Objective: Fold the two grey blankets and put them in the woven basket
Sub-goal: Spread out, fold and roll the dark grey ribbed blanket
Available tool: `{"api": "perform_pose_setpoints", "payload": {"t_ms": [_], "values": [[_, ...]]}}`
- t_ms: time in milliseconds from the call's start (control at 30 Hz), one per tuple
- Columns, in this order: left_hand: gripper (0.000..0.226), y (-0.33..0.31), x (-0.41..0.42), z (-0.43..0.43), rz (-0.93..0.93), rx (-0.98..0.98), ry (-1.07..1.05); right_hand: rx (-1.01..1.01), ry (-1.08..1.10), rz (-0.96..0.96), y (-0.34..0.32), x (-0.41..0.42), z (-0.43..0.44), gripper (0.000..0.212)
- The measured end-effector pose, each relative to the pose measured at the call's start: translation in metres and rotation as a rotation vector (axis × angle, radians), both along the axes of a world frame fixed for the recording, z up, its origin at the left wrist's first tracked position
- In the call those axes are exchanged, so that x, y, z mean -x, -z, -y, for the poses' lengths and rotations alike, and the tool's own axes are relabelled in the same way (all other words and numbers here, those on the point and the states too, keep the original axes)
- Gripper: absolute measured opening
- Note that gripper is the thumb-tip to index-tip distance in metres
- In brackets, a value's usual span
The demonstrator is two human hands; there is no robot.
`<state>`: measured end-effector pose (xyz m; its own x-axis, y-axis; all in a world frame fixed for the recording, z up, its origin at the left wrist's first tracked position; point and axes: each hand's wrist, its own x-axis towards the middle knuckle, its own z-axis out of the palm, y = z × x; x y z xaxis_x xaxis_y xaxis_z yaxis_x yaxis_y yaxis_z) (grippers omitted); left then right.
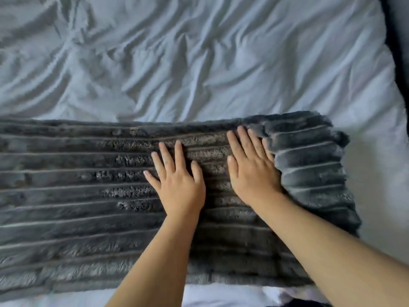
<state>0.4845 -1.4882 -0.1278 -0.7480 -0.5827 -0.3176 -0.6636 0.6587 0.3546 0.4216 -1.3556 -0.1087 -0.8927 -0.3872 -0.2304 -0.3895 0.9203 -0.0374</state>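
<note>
One broad spread of white bedding (199,52) takes up most of the bed from where I stand, rumpled all over into soft creases. A dark strip (399,41) runs along its far right edge, too dim for me to say what it is.

Across the near side of the bed lies a grey blanket (77,185), plush and ribbed, its ridges running left to right. It stretches off past the left of my view. At its right end the fabric is heaped up in a thicker fold, and there the ribs sit at a slant.

The person leans over it with both bare forearms out. The right hand (252,171) lies palm down on the blanket, fingers straight and close together, its outer edge right against the raised fold. The left hand (179,185) rests flat just beside it, fingers straight and spread a little, gripping nothing.
</note>
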Motion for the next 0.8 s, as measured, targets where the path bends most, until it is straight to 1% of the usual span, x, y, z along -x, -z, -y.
{"api": "perform_pose_setpoints", "payload": {"t_ms": [100, 167, 233, 267, 333, 400, 500, 533, 600, 633, 700, 733, 800], "values": [[0.068, 0.03, 0.003, -0.007, -0.002, 0.092, 0.025, -0.014, 0.123, -0.023, 0.014, 0.003, -0.076, 0.061], [0.071, 0.045, 0.013, -0.01, 0.025, 0.147, 0.032, -0.028, 0.264, -0.021, 0.03, 0.002, -0.116, 0.064], [0.072, 0.053, 0.018, -0.013, 0.056, 0.188, 0.03, -0.021, 0.44, 0.047, 0.043, 0.003, -0.15, 0.075], [0.072, 0.054, 0.018, -0.014, 0.07, 0.199, 0.033, 0.004, 0.491, 0.106, 0.047, 0.004, -0.163, 0.083], [0.071, 0.05, 0.016, -0.013, 0.124, 0.191, 0.048, 0.075, 0.516, 0.224, 0.051, 0.006, -0.177, 0.095], [0.069, 0.038, 0.019, -0.012, 0.2, 0.155, 0.059, 0.174, 0.586, 0.283, 0.045, 0.007, -0.178, 0.093], [0.07, 0.004, 0.025, -0.015, 0.261, 0.06, 0.023, 0.425, 0.816, 0.185, 0.023, 0.003, -0.168, 0.078], [0.072, -0.009, 0.025, -0.018, 0.242, 0.028, 0.003, 0.515, 0.901, 0.225, 0.015, -0.001, -0.163, 0.076], [0.071, -0.036, 0.016, -0.029, 0.142, -0.012, 0.021, 0.679, 1.082, 0.411, 0.004, -0.012, -0.156, 0.073], [0.067, -0.047, 0.007, -0.038, 0.072, -0.032, 0.068, 0.743, 1.14, 0.508, 0.002, -0.015, -0.155, 0.074], [0.049, -0.064, -0.015, -0.058, -0.03, -0.113, 0.213, 0.858, 1.166, 0.677, -0.002, -0.014, -0.156, 0.078], [0.041, -0.07, -0.026, -0.068, -0.019, -0.171, 0.281, 0.895, 1.159, 0.761, -0.006, -0.01, -0.158, 0.08], [0.035, -0.073, -0.042, -0.082, 0.09, -0.258, 0.354, 0.926, 1.145, 0.905, -0.019, -0.002, -0.165, 0.081]]}}
